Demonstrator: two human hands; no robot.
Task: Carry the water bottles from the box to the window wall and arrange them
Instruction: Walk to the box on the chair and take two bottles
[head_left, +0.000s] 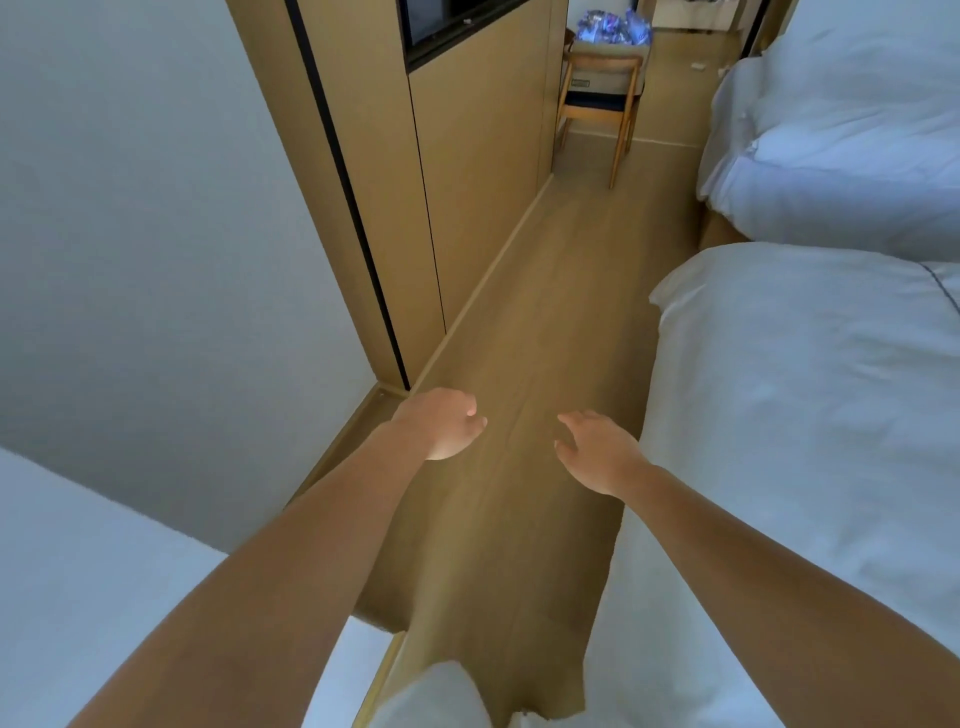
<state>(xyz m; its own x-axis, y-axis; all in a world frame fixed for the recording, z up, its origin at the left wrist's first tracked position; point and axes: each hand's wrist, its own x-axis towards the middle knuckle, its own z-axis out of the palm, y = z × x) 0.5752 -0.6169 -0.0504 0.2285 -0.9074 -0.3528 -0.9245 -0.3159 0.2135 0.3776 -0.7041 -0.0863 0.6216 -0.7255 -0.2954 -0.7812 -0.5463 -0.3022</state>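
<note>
Head view looks down a wood-floored aisle, and both hands are empty. Left hand (445, 423) hangs with fingers loosely curled, touching nothing; right hand (595, 449) is spread and relaxed, also bare. Far ahead, blue-labelled clear plastic water bottles (613, 26) fill a tan cardboard box (605, 65) on a wooden chair (597, 111). No window wall shows, so progress cannot be judged; carrying seems left to do.

we see a matt wood-grain floor (524, 364) and smooth, matt wood wall panels (478, 171). the beds (810, 415) wear soft white cloth, lightly creased. a chair (602, 98) has a pale wood frame. the box (608, 65) on it looks like cardboard, holding glossy plastic-wrapped water bottles (613, 26).
</note>
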